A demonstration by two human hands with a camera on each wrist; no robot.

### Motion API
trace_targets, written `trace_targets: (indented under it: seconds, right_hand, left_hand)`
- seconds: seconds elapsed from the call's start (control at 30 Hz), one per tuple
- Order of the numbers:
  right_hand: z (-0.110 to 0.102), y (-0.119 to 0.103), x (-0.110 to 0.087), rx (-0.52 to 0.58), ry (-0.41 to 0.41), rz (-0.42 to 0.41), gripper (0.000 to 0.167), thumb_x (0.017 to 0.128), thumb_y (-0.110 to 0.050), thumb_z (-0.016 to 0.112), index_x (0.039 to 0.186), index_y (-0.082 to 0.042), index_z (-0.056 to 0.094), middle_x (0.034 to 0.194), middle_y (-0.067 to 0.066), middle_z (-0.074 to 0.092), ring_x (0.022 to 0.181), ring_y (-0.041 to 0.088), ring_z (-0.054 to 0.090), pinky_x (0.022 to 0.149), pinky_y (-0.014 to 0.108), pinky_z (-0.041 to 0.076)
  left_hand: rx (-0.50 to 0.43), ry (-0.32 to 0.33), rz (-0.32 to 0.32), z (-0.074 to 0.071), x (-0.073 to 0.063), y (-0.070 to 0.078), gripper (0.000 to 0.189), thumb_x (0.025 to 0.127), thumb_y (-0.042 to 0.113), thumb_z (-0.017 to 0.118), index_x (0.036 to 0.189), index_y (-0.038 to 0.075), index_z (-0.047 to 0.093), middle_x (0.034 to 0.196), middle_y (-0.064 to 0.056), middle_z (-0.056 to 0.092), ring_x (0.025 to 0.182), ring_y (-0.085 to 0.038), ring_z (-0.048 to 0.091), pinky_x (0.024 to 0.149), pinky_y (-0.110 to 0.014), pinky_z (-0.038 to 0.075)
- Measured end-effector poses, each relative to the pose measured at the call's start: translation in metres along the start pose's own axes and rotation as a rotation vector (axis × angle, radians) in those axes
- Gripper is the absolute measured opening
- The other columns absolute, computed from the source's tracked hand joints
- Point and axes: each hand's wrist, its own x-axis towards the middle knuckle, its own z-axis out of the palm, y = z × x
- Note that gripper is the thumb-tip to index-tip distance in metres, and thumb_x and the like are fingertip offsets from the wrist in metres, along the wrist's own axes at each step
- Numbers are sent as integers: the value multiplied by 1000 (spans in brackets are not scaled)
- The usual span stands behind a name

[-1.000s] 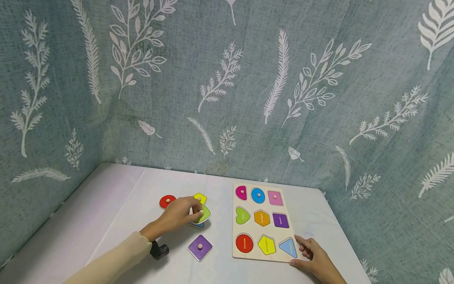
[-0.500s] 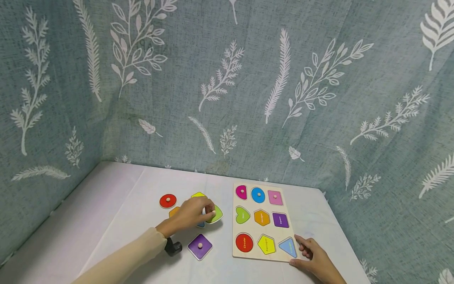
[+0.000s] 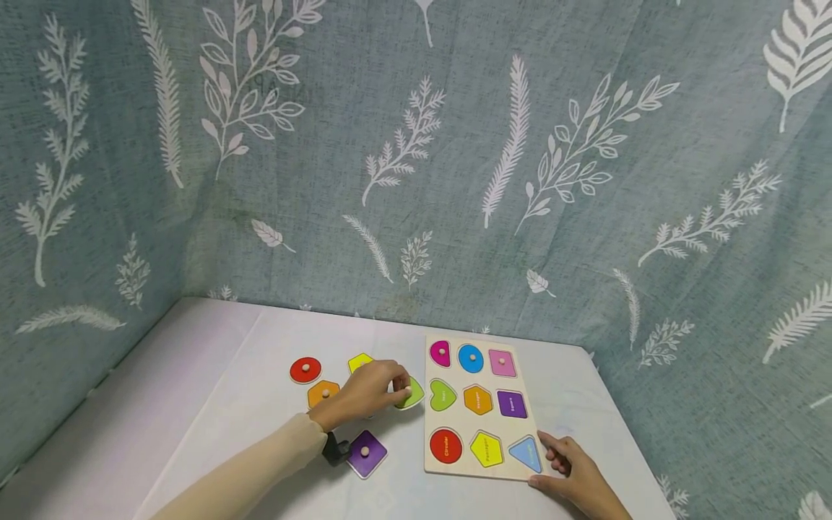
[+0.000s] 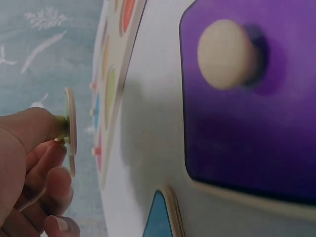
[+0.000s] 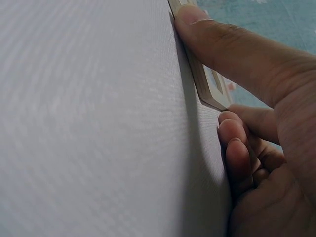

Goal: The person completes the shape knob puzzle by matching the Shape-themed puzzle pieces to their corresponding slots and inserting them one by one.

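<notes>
My left hand (image 3: 372, 393) pinches the knob of a green heart puzzle piece (image 3: 415, 395), holding it above the table just left of the puzzle board (image 3: 455, 419). In the left wrist view the heart piece (image 4: 72, 121) hangs edge-on from thumb and fingers. Knobbed pieces sit in the board's back row: a magenta half-circle (image 3: 440, 354), a blue round one (image 3: 471, 358) and a pink square (image 3: 502, 363). The other two rows show printed shapes without knobs. My right hand (image 3: 575, 473) grips the board's near right corner, thumb against the near edge, index finger at the right edge.
Loose on the white table (image 3: 227, 375) lie a red circle (image 3: 305, 370), an orange hexagon (image 3: 318, 393), a yellow pentagon (image 3: 357, 361) and a purple square (image 3: 369, 458). A blue triangle piece (image 4: 158, 217) shows in the left wrist view. Leaf-patterned curtains (image 3: 455, 180) enclose the table.
My left hand has carried the green heart to the right, toward the board's left edge, uncovering the orange hexagon. My right hand keeps its place on the corner.
</notes>
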Motion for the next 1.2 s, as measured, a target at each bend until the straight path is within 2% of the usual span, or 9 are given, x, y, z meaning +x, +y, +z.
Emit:
trace_targets:
  seconds: [0.3, 0.6, 0.83, 1.2]
  right_hand:
    - [2, 2, 1, 9, 4, -7, 94, 68, -38, 96, 144, -1, 56, 95, 2, 44, 85, 16, 43, 71, 27, 41]
    - [2, 1, 1, 1, 5, -6, 95, 67, -39, 96, 144, 0, 57, 94, 2, 42, 86, 17, 43, 71, 27, 41]
    - [1, 1, 1, 2, 10, -8, 95, 67, -39, 96, 144, -1, 57, 95, 2, 42, 86, 17, 43, 71, 27, 41]
    - [2, 1, 2, -13, 14, -6, 96, 65, -40, 97, 143, 0, 58, 93, 2, 42, 87, 17, 44, 71, 28, 42]
  left_hand:
    - [-24, -16, -6, 13, 9, 4, 7, 93, 22, 77, 88, 19, 71, 74, 14, 56, 65, -5, 50, 58, -23, 45]
    - [-19, -6, 25, 28, 20, 5, 7, 92, 20, 76, 87, 18, 71, 72, 15, 55, 66, -4, 48, 61, -24, 42]
    - [-25, -20, -3, 35, 32, 11, 9, 92, 22, 76, 86, 19, 70, 71, 14, 54, 67, -5, 48, 61, -24, 43]
    - [-64, -45, -25, 46, 43, 15, 9, 92, 22, 76, 86, 18, 70, 71, 12, 55, 67, -5, 49, 61, -23, 43]
